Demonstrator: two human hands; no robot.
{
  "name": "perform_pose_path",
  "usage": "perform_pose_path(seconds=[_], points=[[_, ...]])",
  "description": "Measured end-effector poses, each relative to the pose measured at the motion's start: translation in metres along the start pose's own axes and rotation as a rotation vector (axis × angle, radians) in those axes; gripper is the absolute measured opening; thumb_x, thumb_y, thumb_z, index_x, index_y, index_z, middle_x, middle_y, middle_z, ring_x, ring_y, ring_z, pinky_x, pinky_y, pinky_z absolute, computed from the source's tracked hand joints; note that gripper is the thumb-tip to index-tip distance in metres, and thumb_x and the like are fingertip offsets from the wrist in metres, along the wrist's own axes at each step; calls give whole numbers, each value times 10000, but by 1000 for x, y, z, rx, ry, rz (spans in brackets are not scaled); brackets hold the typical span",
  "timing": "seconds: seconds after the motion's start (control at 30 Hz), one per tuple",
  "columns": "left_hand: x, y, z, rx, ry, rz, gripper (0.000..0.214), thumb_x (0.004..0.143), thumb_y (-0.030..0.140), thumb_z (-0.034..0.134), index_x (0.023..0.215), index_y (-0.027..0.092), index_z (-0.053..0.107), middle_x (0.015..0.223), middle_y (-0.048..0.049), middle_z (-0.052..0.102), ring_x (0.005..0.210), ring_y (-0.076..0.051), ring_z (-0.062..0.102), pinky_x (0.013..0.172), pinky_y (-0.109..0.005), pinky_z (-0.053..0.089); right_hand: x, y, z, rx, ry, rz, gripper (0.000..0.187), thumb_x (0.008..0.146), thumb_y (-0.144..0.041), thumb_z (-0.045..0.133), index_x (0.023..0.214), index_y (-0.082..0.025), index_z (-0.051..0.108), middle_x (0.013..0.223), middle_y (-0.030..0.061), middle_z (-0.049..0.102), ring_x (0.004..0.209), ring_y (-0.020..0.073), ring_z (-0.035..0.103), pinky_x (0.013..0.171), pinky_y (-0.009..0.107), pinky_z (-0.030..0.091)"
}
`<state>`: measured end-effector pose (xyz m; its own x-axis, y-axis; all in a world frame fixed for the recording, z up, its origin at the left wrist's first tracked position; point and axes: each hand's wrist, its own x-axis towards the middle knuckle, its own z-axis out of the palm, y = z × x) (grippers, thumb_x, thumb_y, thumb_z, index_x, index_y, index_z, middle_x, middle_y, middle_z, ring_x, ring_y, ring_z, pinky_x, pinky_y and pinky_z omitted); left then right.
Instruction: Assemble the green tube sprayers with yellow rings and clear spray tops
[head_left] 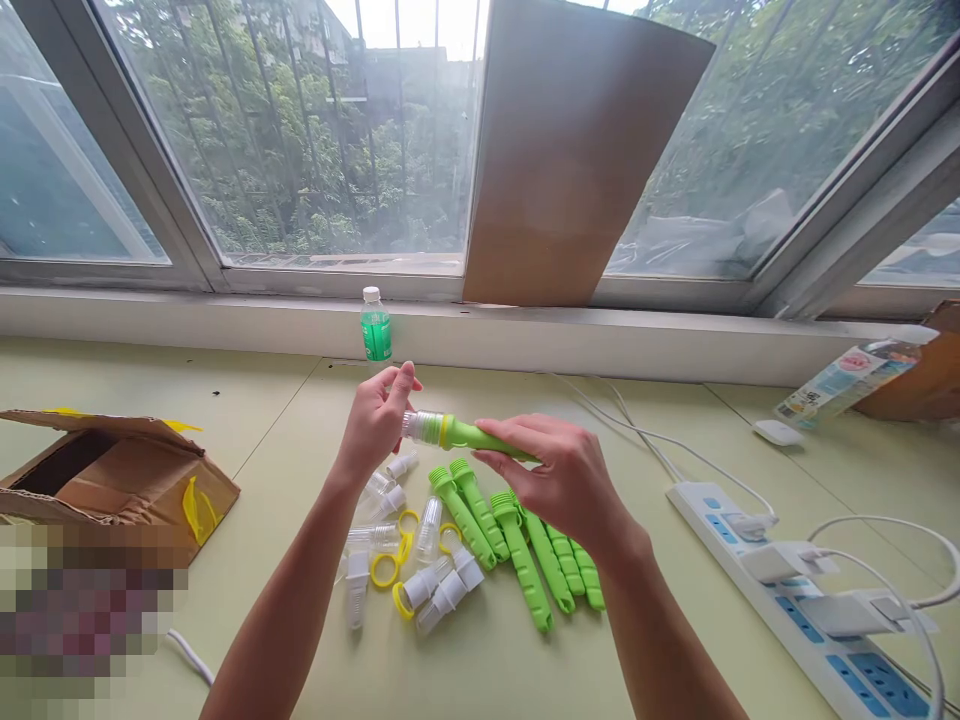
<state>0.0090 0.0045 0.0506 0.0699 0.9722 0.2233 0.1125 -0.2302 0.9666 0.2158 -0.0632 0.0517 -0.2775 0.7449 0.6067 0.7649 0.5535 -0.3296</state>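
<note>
A green plastic handle (472,437) lies almost level between my two hands, above the table. Fitted on its left end are a yellow ring (447,431) and a clear ribbed plastic tube (426,427). My left hand (381,415) is closed around the tube's far end, which the fingers hide. My right hand (559,465) pinches the green handle from above, thumb underneath. Below them lie several loose green handles (523,565), some partly behind my right forearm. Left of these are clear tubes (429,530), white-and-clear plastic pieces (442,598) and loose yellow rings (385,571).
An open cardboard box (142,485) stands at left. A green-labelled bottle (376,325) is near the window ledge; another bottle (851,375) leans at right. A power strip (795,610) with plugs and white cables runs along the right. Cardboard (574,150) covers part of the window.
</note>
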Motion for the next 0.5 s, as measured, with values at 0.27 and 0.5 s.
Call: perform_pose_path(seconds=[0.27,0.5], points=[[-7,-5,0,95,211,509,263,845,415,624,745,179,569,445,57,531,328,-66,476,345,-164,359,3,-2,1,282,-232,165,287,911,-373,553,893,-153,737,583,-11,581,482,93,392,465,228,298],[-2,-2,-8,192,20,232,331,856,525,567,869,194,580,546,30,586,419,-93,526,405,-183,397,4,-4,9,74,-142,120,221,892,-325,607,1032,-201,726,781,12,693,635,134,537,598,246,363]])
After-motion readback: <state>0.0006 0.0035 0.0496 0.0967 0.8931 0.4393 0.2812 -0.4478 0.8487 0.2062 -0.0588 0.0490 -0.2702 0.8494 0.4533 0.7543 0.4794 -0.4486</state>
